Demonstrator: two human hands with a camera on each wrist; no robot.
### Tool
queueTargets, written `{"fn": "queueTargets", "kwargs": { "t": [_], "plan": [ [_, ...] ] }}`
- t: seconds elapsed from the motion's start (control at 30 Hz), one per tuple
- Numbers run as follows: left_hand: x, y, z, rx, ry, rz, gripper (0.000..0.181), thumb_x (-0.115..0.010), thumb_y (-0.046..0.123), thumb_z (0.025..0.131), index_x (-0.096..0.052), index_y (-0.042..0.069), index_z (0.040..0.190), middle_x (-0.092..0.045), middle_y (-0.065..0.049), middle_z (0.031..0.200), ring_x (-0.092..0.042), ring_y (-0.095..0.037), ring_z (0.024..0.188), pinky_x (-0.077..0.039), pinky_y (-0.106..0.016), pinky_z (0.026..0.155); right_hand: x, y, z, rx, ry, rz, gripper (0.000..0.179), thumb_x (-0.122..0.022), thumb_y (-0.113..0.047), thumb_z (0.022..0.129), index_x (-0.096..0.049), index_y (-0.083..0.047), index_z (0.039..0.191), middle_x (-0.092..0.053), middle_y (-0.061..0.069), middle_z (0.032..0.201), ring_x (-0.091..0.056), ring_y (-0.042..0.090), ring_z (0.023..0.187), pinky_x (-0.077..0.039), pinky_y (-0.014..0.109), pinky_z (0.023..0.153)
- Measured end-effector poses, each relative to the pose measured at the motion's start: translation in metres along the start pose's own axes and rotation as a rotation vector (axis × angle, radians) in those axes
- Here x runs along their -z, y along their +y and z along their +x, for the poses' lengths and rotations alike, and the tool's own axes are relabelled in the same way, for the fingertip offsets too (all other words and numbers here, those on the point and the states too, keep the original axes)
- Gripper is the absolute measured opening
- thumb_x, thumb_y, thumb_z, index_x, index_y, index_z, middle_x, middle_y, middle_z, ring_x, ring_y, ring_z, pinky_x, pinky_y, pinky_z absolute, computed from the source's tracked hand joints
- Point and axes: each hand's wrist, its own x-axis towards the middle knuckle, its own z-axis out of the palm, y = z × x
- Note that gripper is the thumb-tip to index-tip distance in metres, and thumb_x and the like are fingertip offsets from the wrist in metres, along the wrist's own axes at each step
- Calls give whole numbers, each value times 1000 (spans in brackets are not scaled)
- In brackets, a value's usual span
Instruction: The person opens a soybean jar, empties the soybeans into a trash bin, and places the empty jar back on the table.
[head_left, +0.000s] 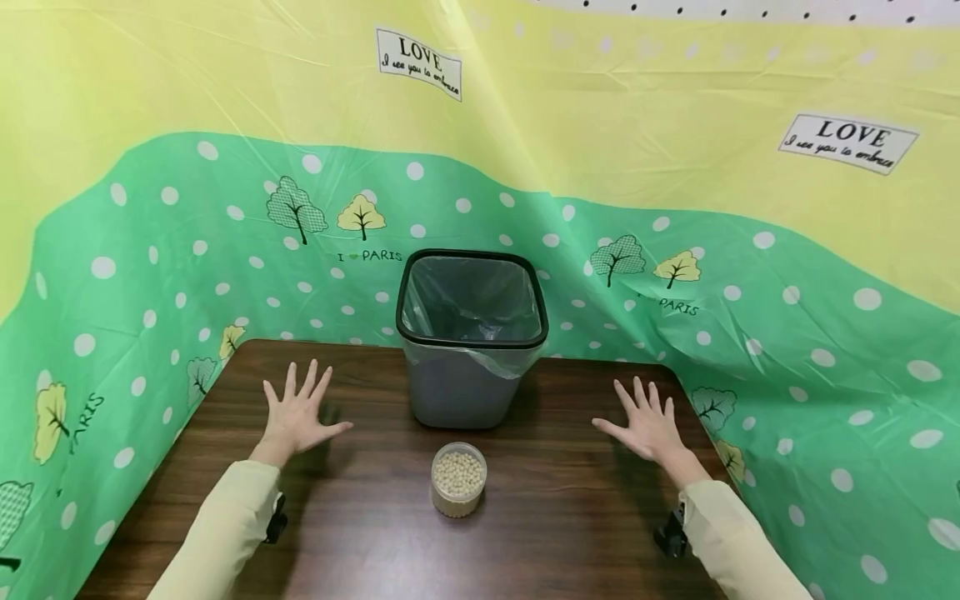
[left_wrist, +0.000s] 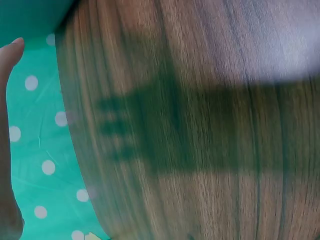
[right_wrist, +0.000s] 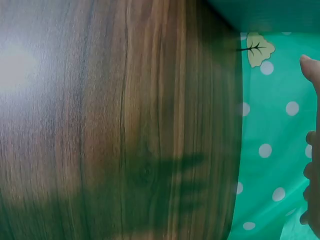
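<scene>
**Before a patterned sheet, a dark wooden worktop**

Behind the worktop's far edge and down both sides, the sheet hangs yellow over green, dotted with white spots. At the middle of the far edge stands a grey bin, upright, with a clear bag lining it and folded over its black rim. Pale sleeves reach in from the near side. Toward the far left corner, the left hand hovers over the worktop, fingers spread apart; toward the far right corner, the right hand hovers likewise, fingers apart. Between the hands, just in front of the bin, a clear round tub stands upright, filled with small pale balls.
</scene>
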Motion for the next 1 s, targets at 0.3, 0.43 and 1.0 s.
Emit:
{"fn": "queueTargets", "kwargs": {
  "t": [0.3, 0.43, 1.0],
  "plan": [
    [-4, 24, 0, -98, 32, -32, 102, -55, 72, 68, -24, 12, 145, -13, -15, 150, -3, -43, 134, 3, -68, 98, -4, -20, -4, 148, -11, 172, 97, -60, -59, 75, -17, -9, 146, -11, 28, 146, -8, 48, 131, -6, 66, 99],
    [-3, 37, -2, -154, 51, -46, 102, -56, 72, 68, -24, 12, 145, -14, -14, 150, -6, -41, 135, -2, -67, 99, -8, -30, -6, 226, -6, 259, 100, -68, -54, 72, -18, -9, 146, -15, 25, 146, -11, 46, 132, -10, 63, 101],
    [-11, 110, -18, -454, 98, -369, 98, -73, 56, 63, -37, 5, 138, -40, -19, 137, -42, -34, 121, -42, -46, 92, -46, -85, -26, 295, 4, 593, 101, -81, -36, 64, -24, -14, 144, -30, 15, 144, -31, 35, 129, -32, 54, 97]
  ]
}}
